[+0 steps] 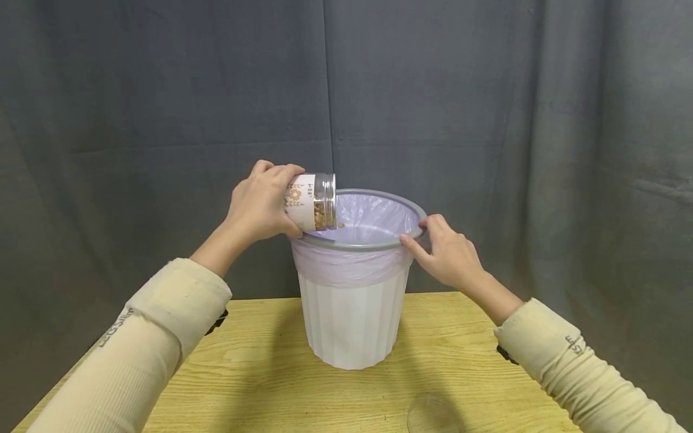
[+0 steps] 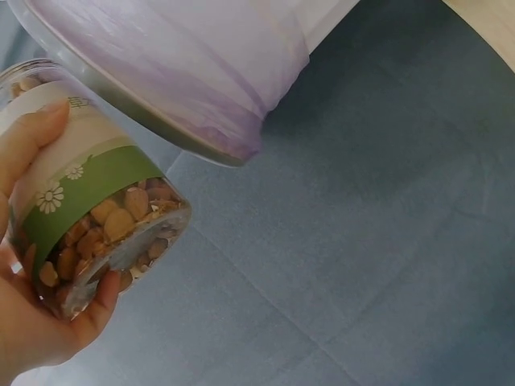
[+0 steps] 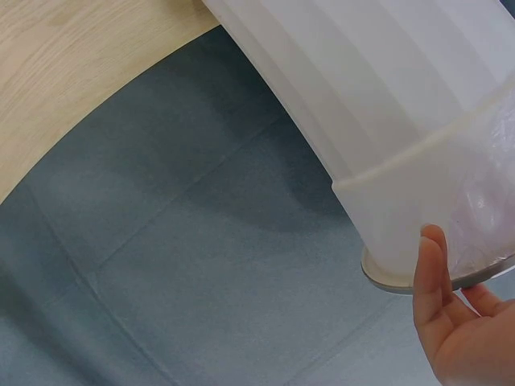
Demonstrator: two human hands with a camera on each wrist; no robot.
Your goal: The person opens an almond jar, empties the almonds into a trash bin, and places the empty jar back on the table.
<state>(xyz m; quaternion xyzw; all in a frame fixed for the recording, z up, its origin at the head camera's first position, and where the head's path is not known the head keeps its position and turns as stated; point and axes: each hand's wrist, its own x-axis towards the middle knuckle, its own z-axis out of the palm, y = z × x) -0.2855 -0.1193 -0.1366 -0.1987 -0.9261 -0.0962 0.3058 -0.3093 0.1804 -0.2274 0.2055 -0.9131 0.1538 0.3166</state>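
Observation:
My left hand [image 1: 262, 201] grips a clear jar [image 1: 301, 202] with a paper label, tipped onto its side at the left of the trash can's grey rim [image 1: 373, 245]. Almonds or similar nuts [image 2: 119, 223] fill part of the jar in the left wrist view. Just outside its open mouth, a few small brown pieces [image 1: 340, 225] show over the can. The white ribbed trash can [image 1: 352, 325] stands upright, lined with a thin purple bag [image 1: 352, 267]. At the right side, my right hand [image 1: 452, 255] holds the rim, thumb in front and fingers farther back.
The can stands on a wooden table [image 1: 243, 361]. A clear round lid [image 1: 435, 415] lies near the front edge, right of the can. Behind the table hangs a dark grey curtain [image 1: 189, 90].

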